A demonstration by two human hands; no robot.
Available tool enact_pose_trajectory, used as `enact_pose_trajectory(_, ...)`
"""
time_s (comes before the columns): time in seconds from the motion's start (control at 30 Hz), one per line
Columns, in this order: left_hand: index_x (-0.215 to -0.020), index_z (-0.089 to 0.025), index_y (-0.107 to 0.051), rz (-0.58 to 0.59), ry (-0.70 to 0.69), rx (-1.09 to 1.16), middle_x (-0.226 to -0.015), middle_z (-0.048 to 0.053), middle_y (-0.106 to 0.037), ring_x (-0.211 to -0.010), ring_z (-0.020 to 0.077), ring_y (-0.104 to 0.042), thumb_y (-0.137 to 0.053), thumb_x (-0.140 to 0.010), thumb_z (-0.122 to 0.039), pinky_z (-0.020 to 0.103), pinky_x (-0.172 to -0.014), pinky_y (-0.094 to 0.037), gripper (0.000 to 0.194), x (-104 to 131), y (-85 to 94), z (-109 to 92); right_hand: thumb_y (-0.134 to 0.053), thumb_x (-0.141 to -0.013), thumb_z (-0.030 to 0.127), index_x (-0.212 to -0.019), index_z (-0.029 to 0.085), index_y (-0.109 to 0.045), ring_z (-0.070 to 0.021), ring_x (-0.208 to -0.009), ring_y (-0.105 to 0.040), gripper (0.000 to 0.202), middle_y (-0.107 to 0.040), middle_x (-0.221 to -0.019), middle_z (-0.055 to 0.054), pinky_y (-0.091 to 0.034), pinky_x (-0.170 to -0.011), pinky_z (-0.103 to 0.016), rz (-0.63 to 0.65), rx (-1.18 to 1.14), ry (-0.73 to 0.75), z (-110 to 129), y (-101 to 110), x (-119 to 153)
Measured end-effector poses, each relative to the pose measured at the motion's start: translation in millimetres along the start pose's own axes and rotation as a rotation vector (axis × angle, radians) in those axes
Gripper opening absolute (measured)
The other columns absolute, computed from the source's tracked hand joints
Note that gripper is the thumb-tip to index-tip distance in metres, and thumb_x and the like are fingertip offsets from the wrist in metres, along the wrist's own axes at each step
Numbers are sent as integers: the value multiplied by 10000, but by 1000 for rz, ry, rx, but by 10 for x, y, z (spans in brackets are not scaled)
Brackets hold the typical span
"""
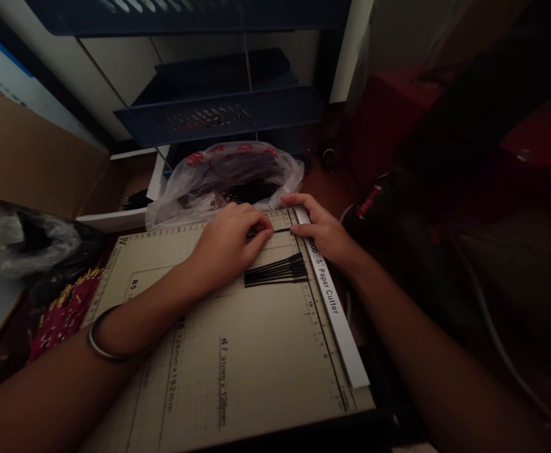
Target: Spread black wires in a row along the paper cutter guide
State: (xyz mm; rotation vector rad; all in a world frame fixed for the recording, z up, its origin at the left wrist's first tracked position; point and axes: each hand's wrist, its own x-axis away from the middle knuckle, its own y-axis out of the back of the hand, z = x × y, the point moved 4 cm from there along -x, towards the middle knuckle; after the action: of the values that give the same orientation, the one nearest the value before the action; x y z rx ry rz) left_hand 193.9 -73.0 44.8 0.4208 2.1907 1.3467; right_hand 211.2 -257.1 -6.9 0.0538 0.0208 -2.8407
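A paper cutter board [266, 358] marked with grid lines and paper sizes lies in front of me. Over its upper part, my left hand [233, 242] is closed, thumb and fingers pinching one end of a thin black cord [282, 230]. At the cutter's white labelled strip [329, 289], my right hand [320, 229] has its thumb on the cord's other end, with the index finger stretched past the strip's top. Just below the hands, several similar black cords [275, 270] lie side by side on the board, their right ends near the strip.
Behind the board sits a clear plastic bag [223, 170] holding dark pieces. An open cardboard box [115, 220] stands to its left. Magenta strands with yellow tips [70, 308] lie left of the board. A blue rack [219, 116] rises behind; a red case [393, 119] is at right.
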Motion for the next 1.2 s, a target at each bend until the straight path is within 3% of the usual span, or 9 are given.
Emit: enact_pose_trajectory(1.2,-928,-193,-726,20,14,9,-921,53,-707,-886,242,-604,-625,-980,-296,385,-828,-430,153,-14,-1,0,-635,-689,226,-1196,219,-581,-253,-1358,-535,510,-617,-1348,-54,-325,-1293,-467,-21,7,42,5,-10,-18)
